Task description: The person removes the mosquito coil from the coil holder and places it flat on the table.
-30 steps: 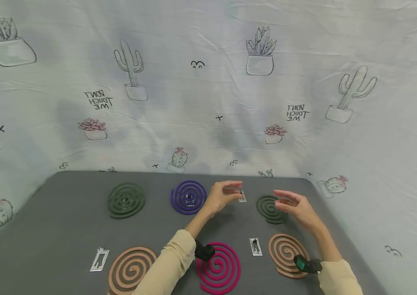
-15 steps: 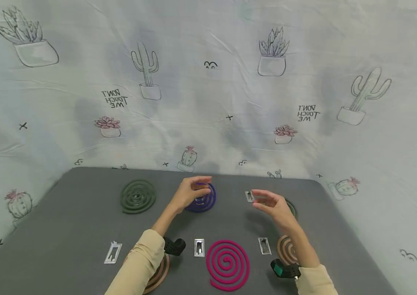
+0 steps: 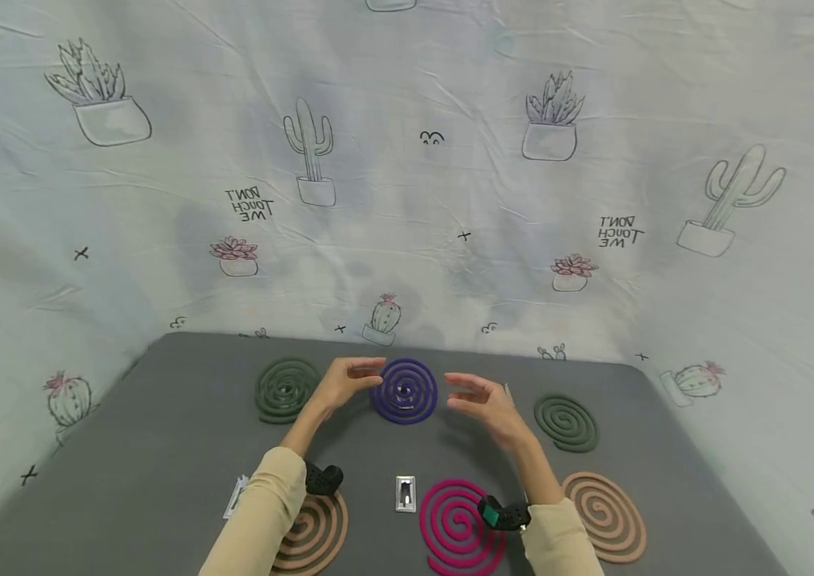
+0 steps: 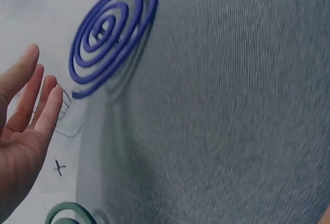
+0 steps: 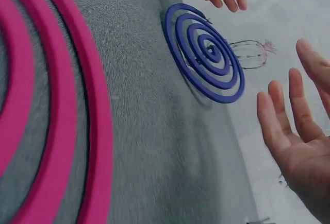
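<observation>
A purple mosquito coil point(image 3: 405, 391) stands slightly raised at the back of the table, with a bit of metal at its centre and its shadow below it. My left hand point(image 3: 338, 386) hovers just left of it, fingers and thumb apart and nothing between them. To its right hangs my right hand point(image 3: 486, 404), also holding nothing, fingers loosely bent. Both palms face the coil in the head view. In the right wrist view, the coil point(image 5: 203, 54) lies between the two hands. A dark green coil point(image 3: 279, 392) is partly behind my left hand.
Nearer lie a pink coil point(image 3: 450, 500), partly under my right forearm, and two tan coils point(image 3: 604, 516). Another green coil point(image 3: 567, 422) is at right. Small metal stands point(image 3: 405, 494) lie among them. A printed cloth point(image 3: 421, 200) rises behind the grey table point(image 3: 162, 448).
Both hands have moved left across the table, from beside the right green coil and the purple coil to either side of the purple coil. The head view has turned left.
</observation>
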The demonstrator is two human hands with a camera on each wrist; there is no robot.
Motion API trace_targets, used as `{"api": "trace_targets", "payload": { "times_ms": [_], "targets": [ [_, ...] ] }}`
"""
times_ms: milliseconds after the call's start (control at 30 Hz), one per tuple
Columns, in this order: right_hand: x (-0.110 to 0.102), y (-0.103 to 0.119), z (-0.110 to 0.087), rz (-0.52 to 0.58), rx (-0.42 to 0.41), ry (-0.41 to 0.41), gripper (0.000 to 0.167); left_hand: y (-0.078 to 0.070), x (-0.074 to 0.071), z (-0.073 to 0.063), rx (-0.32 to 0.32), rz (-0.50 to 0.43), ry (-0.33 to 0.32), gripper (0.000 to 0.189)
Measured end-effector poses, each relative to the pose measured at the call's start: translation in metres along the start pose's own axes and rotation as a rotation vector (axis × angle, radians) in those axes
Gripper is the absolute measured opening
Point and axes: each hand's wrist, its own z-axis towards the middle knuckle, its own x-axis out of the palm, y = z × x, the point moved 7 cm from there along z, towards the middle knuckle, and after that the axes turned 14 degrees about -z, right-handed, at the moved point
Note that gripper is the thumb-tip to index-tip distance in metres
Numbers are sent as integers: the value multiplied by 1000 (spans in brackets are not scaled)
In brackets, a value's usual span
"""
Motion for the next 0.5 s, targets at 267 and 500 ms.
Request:
{"api": "trace_targets", "payload": {
  "times_ms": [267,500],
  "targets": [
    [9,-17,15,7,126,-7,54,12,-9,8,-12,140,-34,43],
    [15,-29,19,9,171,1,54,20,-7,12,-49,176,-22,45]
  ]
}}
